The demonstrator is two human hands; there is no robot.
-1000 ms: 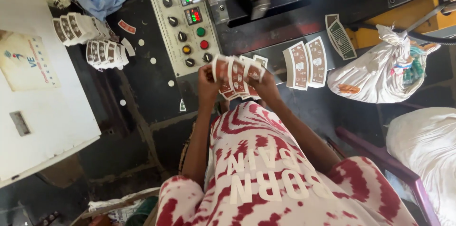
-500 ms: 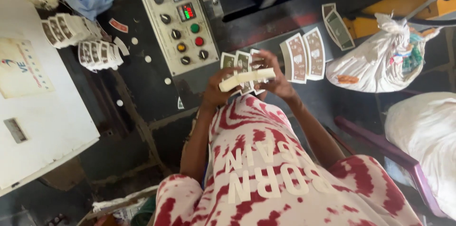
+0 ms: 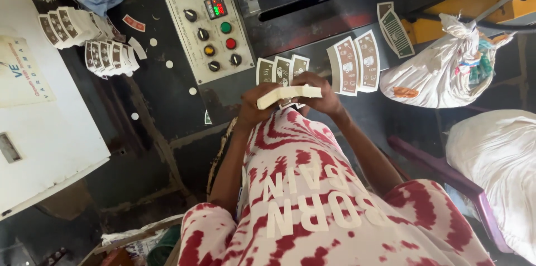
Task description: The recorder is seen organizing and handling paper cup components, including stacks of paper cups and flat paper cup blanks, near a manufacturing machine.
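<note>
— Seen from above: left hand and right hand both clenched on a stack of printed card blanks, held edge-on just in front of the chest.

— Look of the stack?

— Cream along the visible edge, slightly bowed, thick with many sheets. Behind it, three more fan-shaped blanks in brown and cream, standing up past the fingers, near the lower edge of the control panel.

— Lying on the machine bed or held?

— Cannot tell; lower ends hidden behind stack and hands.

— Anything else of the same kind?

— Another pair of blanks just right of the hands on the dark machine bed, one more towards the yellow frame. Two fanned piles near the bed's far left edge, beside the white cabinet.

— Hard to make out?

— Plenty. Printed faces of the held stack turned away. Palms and most fingers of the left hand covered by the stack. Forearms partly masked by the red-and-white shirt. White sacks at the right, lower one cut off by the edge of the view. Panel top cropped too.
</note>
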